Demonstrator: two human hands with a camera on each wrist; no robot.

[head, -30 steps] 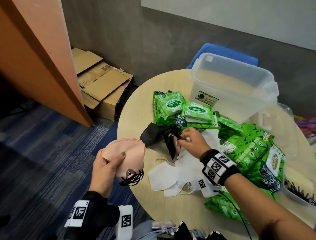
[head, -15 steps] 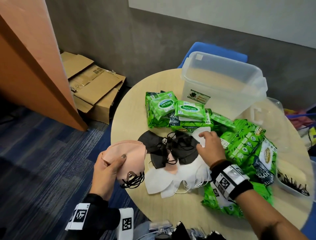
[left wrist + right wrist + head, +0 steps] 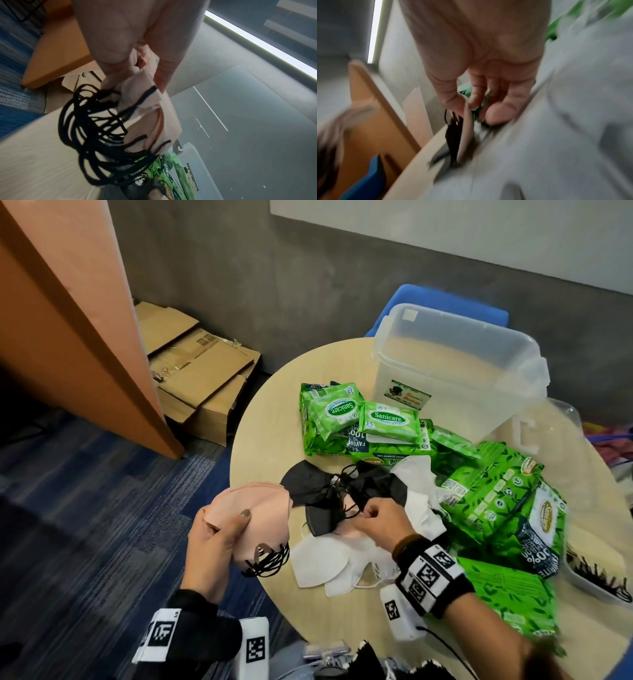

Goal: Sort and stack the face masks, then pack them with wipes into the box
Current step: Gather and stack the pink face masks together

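Left hand (image 3: 219, 546) gripped pink mask stack (image 3: 253, 508). Right hand (image 3: 380, 520) pinched pink mask (image 3: 466, 129) amid black masks (image 3: 322, 491) on table (image 3: 263, 440).

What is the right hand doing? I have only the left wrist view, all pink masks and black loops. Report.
Observer: The right hand pinches the edge of a single pink fabric mask that lies under the tangled black fabric masks on the round wooden table.
Operator: Locate the white ones.
Observer: The white fabric masks lie in a loose heap on the table, on the near side of the right hand.
Operator: Check the box.
Observer: The clear plastic box stands open at the table's far side. Nothing shows inside it, and the green wipe packs lie in front of it.
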